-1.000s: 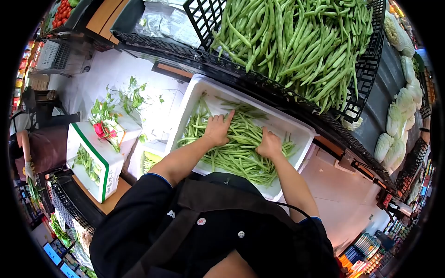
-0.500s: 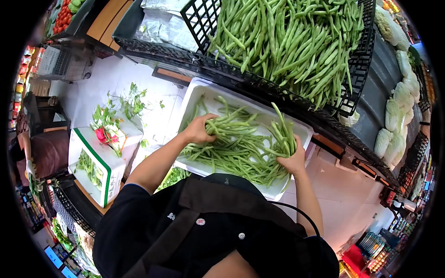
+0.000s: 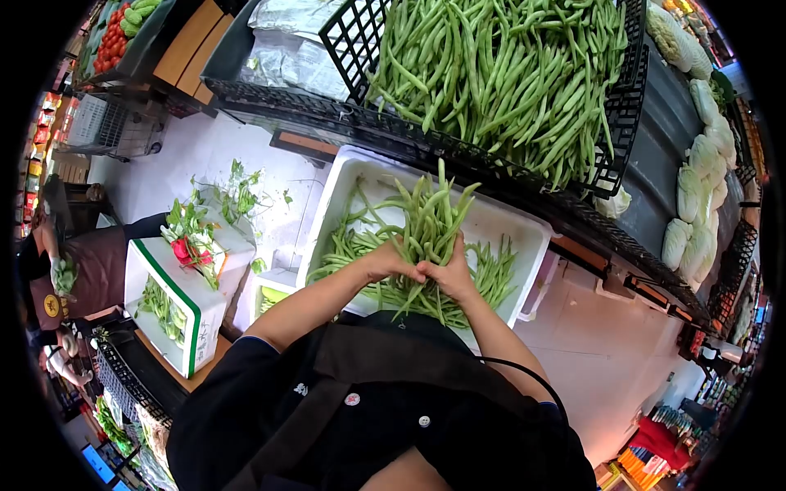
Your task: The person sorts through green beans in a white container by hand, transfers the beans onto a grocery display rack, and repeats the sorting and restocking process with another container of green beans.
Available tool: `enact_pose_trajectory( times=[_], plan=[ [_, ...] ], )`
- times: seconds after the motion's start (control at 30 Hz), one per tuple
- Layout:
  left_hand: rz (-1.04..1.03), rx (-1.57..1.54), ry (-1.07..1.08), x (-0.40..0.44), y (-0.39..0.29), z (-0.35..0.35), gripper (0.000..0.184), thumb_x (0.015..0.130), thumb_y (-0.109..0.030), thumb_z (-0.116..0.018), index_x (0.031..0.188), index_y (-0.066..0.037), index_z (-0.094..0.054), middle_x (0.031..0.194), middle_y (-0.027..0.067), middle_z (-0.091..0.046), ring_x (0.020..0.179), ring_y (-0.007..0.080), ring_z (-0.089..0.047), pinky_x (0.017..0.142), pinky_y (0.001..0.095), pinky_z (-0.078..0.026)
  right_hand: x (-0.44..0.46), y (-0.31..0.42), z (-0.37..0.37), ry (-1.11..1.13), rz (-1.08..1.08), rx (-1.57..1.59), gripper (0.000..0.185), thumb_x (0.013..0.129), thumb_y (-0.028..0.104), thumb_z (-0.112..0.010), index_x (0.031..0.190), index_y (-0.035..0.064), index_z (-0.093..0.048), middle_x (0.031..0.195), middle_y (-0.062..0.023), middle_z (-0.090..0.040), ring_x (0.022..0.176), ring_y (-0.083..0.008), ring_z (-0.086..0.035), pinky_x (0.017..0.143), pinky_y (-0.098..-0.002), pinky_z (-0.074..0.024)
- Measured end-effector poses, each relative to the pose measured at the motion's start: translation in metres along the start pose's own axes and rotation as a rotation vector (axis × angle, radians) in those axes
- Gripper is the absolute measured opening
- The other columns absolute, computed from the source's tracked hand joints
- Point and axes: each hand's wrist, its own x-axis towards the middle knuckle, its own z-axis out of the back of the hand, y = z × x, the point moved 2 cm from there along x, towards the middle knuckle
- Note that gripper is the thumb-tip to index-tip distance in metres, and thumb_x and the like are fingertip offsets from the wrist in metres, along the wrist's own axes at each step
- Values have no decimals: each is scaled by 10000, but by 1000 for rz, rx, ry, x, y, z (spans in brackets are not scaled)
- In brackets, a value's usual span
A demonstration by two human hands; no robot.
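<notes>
A thick bunch of green beans (image 3: pixel 430 214) stands upright between my two hands, over a white foam box (image 3: pixel 530 245). My left hand (image 3: pixel 393 260) wraps the bunch from the left side. Closed round it from the right is my right hand (image 3: pixel 450 268), and the thumbs meet in front. More loose green beans (image 3: pixel 495 274) lie in the box on both sides of my hands. Beyond the box, a black plastic crate (image 3: pixel 348 41) holds a big heap of green beans (image 3: pixel 508 90).
Chinese cabbages (image 3: pixel 696 196) line the display at the right. At the left stands a white box with a green edge (image 3: pixel 196 327), leafy greens and a red tie (image 3: pixel 190 254) on top. A co-worker in a brown apron (image 3: pixel 90 266) is at far left, near a shopping cart (image 3: pixel 106 127).
My hands were apart, each with its own beans; now they have come together in the middle of the box, joining the beans into one upright bunch. The co-worker shows more.
</notes>
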Motion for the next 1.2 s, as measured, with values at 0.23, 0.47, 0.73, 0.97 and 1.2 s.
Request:
enact_pose_trajectory(
  times=[0.23, 0.47, 0.73, 0.97, 1.2],
  plan=[
    [-446, 559, -8, 4, -22, -5, 1087, 554, -255, -834, 1405, -58, -188, 1336, 140, -397, 1202, 277, -425, 1016, 369, -333, 0, 14, 13, 87, 403, -577, 1127, 508, 374, -848, 1387, 111, -195, 1396, -178, -255, 1319, -383, -207, 1076, -500, -177],
    [-508, 1020, -33, 43, 62, 37, 1088, 555, -448, -752, 1409, -72, -194, 1393, 187, -279, 1298, 370, -250, 1078, 434, -190, 0, -84, 25, 54, 153, -674, 1139, 550, 331, -837, 1400, 144, -102, 1357, -187, -281, 1270, -375, -293, 1049, -453, -268],
    [-609, 859, 57, 66, 78, 48, 851, 680, -451, -672, 1345, -57, -318, 1352, 160, -336, 1276, 366, -277, 1102, 405, -149, 1, -51, 16, 32, 100, -517, 1323, 438, 369, -892, 1391, 128, -6, 1329, -177, -338, 1224, -336, -381, 989, -408, -356],
    [-616, 1109, -101, 56, 66, 40, 823, 608, -280, -749, 1311, -87, -366, 1311, 180, -393, 1251, 352, -340, 1077, 424, -241, 9, -42, 16, 35, 145, -868, 1241, 450, 357, -890, 1380, 97, -111, 1240, -131, -446, 1185, -305, -412, 973, -409, -363],
    [-233, 219, 73, 26, -22, -9, 937, 553, -181, -860, 1322, -46, -343, 1230, 86, -502, 1132, 200, -470, 946, 334, -390, 14, 37, -10, -229, -140, -48, 826, 673, 342, -796, 1191, -14, -260, 1150, -177, -459, 1053, -226, -491, 845, -323, -444]
  ],
)
